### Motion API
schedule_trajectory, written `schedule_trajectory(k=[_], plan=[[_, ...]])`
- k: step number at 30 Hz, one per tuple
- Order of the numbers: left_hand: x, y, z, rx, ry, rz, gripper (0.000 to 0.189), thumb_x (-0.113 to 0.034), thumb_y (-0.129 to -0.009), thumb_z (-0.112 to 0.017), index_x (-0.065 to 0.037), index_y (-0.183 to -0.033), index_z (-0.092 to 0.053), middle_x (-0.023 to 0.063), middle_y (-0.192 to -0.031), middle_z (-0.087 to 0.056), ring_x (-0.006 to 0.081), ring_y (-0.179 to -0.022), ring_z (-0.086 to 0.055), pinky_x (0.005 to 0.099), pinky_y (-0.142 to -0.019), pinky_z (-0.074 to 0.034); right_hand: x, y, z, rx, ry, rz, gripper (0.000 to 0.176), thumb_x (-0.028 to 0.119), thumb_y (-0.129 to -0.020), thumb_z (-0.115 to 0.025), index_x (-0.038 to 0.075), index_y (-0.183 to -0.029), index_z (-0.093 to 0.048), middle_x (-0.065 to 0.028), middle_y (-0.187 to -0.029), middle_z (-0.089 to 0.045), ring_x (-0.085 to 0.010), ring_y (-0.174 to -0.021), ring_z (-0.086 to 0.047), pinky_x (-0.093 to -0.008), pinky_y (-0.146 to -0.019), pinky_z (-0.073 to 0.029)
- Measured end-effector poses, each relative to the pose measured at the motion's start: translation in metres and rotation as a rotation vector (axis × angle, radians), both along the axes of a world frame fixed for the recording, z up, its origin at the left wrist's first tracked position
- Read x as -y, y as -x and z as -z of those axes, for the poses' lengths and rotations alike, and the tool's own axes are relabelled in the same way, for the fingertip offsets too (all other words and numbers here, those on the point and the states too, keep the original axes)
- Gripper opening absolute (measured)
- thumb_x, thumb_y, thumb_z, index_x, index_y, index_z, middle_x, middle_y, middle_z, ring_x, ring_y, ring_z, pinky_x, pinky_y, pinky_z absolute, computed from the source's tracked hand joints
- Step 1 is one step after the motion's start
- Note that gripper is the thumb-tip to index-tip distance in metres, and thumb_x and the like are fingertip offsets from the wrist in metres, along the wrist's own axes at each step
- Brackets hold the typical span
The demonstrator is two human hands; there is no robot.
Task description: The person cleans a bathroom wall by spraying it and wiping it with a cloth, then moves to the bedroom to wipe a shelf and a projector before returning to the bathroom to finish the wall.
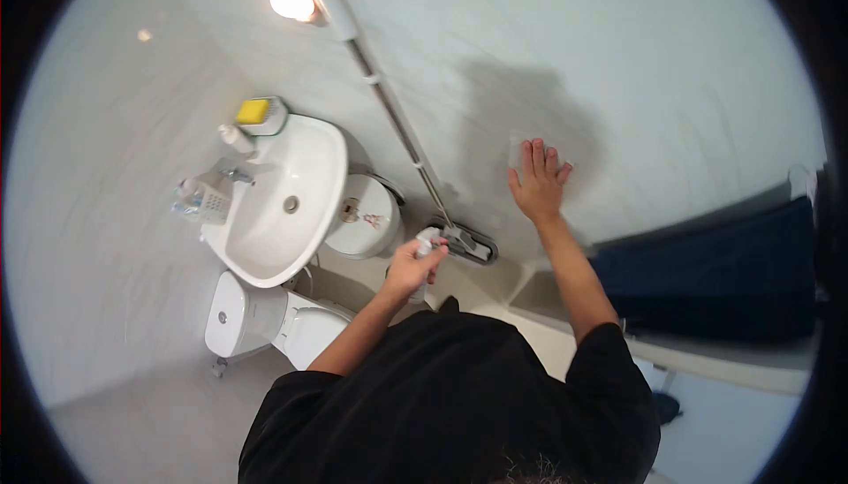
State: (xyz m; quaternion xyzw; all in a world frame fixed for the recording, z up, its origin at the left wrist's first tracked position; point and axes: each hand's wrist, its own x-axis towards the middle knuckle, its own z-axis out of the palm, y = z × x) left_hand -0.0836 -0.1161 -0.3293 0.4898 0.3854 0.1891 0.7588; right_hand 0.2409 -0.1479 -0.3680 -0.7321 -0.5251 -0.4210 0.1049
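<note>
My left hand is wrapped round a white spray bottle, whose head shows above the fingers. The bottle's body is partly hidden by the hand. Stretched out against the pale wall, my right hand lies flat with its fingers extended. A thin whitish sheet seems to show at the edge of those fingers; its kind is hard to make out. A dark shadow surrounds the right hand on the wall.
Left of me are a white washbasin, a toilet and a lidded round bin. A flat mop leans on the wall. A yellow sponge sits by the basin. Dark blue towels hang at right.
</note>
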Motion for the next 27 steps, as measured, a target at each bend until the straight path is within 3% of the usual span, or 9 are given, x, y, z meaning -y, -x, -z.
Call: schedule_trajectory(k=[3, 5, 9, 13, 16, 18, 20, 23, 27], plan=[[0.001, 0.005, -0.004, 0.023, -0.019, -0.012, 0.027, -0.021, -0.093, -0.072, -0.001, -0.111, -0.068, -0.0016, -0.066, -0.057, 0.0077, -0.054, -0.052, 0.0259, -0.05, -0.043, -0.026, 0.001, -0.1, 0.153, 0.061, -0.079, 0.066, 0.048, -0.092, -0.055, 0.023, -0.152, -0.045, 0.0038, -0.164, -0.03, -0.0271, -0.155, -0.015, -0.0646, -0.12, -0.003], [0.0, 0.01, 0.0, 0.016, -0.013, 0.046, 0.029, -0.02, -0.095, -0.07, -0.001, -0.116, -0.065, -0.0019, -0.066, -0.056, 0.0082, -0.055, -0.052, 0.0263, -0.051, -0.043, -0.044, 0.018, -0.204, 0.021, 0.0, -0.001, 0.064, 0.047, -0.093, -0.054, 0.026, -0.152, -0.045, 0.0065, -0.161, -0.036, -0.0274, -0.15, -0.028, -0.0644, -0.119, -0.011], [-0.008, 0.023, -0.007, -0.016, -0.035, 0.02, 0.03, -0.021, -0.095, -0.069, -0.001, -0.116, -0.065, -0.0013, -0.067, -0.056, 0.0082, -0.057, -0.053, 0.0265, -0.053, -0.043, -0.076, 0.029, -0.356, 0.176, -0.453, -0.1, 0.06, 0.039, -0.096, -0.053, 0.024, -0.153, -0.044, 0.0045, -0.16, -0.039, -0.0268, -0.144, -0.038, -0.064, -0.116, -0.023], [-0.023, 0.031, -0.003, 0.032, 0.013, -0.078, 0.027, -0.023, -0.095, -0.07, 0.0, -0.109, -0.067, -0.0009, -0.065, -0.056, 0.0092, -0.053, -0.052, 0.0268, -0.05, -0.043, -0.118, 0.059, -0.35, 0.152, -0.14, -0.251, 0.066, 0.031, -0.094, -0.059, 0.019, -0.155, -0.038, 0.0002, -0.16, -0.039, -0.0238, -0.146, -0.036, -0.058, -0.119, -0.022], [-0.039, 0.04, 0.001, 0.069, 0.016, -0.104, 0.029, -0.023, -0.096, -0.069, 0.0, -0.114, -0.065, -0.0011, -0.067, -0.056, 0.0092, -0.056, -0.053, 0.027, -0.052, -0.044, -0.131, 0.071, -0.252, 0.011, 0.33, -0.441, 0.07, 0.021, -0.092, -0.058, 0.007, -0.156, -0.031, -0.0087, -0.161, -0.035, -0.0246, -0.147, -0.035, -0.0534, -0.122, -0.022], [-0.054, 0.048, -0.005, 0.104, 0.048, -0.129, 0.032, -0.022, -0.097, -0.068, 0.001, -0.118, -0.062, -0.0013, -0.068, -0.055, 0.0096, -0.057, -0.053, 0.0273, -0.053, -0.045, -0.121, 0.071, -0.187, -0.056, 0.606, -0.465, 0.07, 0.022, -0.092, -0.057, 0.006, -0.156, -0.032, -0.0063, -0.163, -0.031, -0.0207, -0.149, -0.029, -0.0492, -0.122, -0.022], [-0.068, 0.06, -0.003, 0.136, 0.025, -0.155, 0.031, -0.022, -0.097, -0.068, 0.001, -0.116, -0.064, -0.0011, -0.067, -0.055, 0.0097, -0.056, -0.053, 0.0274, -0.051, -0.044, -0.108, 0.074, -0.175, 0.059, 0.632, -0.473, 0.07, 0.025, -0.092, -0.058, 0.009, -0.155, -0.034, -0.0027, -0.161, -0.034, -0.0174, -0.148, -0.031, -0.0471, -0.122, -0.023], [-0.095, 0.083, 0.008, 0.147, 0.021, -0.166, 0.03, -0.023, -0.096, -0.069, 0.001, -0.113, -0.064, -0.0006, -0.066, -0.056, 0.01, -0.055, -0.052, 0.0275, -0.05, -0.043, -0.13, 0.078, -0.216, 0.193, 0.571, -0.419, 0.069, 0.028, -0.092, -0.059, 0.012, -0.155, -0.036, 0.0015, -0.16, -0.036, -0.0153, -0.147, -0.031, -0.0472, -0.122, -0.023], [-0.148, 0.111, -0.004, 0.143, -0.016, -0.18, 0.031, -0.023, -0.096, -0.069, 0.001, -0.115, -0.064, -0.0001, -0.066, -0.056, 0.0105, -0.054, -0.052, 0.0274, -0.051, -0.043, -0.171, 0.099, -0.377, 0.3, 0.175, -0.21, 0.064, 0.031, -0.092, -0.06, 0.021, -0.153, -0.041, 0.0035, -0.158, -0.04, -0.0189, -0.146, -0.036, -0.0561, -0.12, -0.023]])
